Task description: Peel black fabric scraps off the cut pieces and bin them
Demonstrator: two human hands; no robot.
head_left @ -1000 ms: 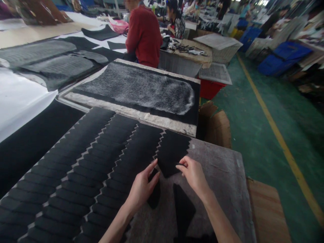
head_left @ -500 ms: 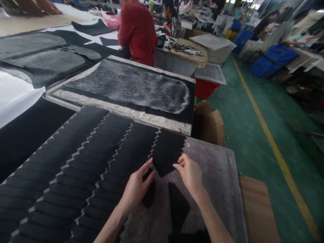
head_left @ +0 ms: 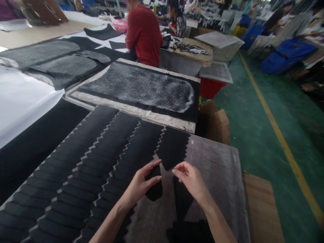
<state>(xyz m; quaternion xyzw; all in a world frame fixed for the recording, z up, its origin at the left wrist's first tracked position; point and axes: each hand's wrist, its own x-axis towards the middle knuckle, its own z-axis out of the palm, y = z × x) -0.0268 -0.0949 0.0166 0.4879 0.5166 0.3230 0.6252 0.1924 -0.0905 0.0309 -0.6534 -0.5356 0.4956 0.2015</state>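
Black pieces lie overlapped in four long rows across the near left and middle in the head view, with zigzag edges showing strips of the grey-brown board between them. The left hand is half curled, thumb and forefinger set apart, and we see it holding a rounded dark piece in that gap, just over the board; whether it is one layer or several we cannot tell. To its right, the right hand has thumb and forefinger brought together at the tips, just off the near end of the short right-hand row; we cannot tell whether anything thin is pinched there. Below the right wrist we find an angular dark piece lying on the board. Beyond the rows, we see a pale-edged panel of dark material with a whitish, fuzzy patch. On the far side stands a person in a red top, turned toward the left. A white sheet spreads at the left, and to the right we have torn cardboard, a red bin and green floor crossed by a yellow line.
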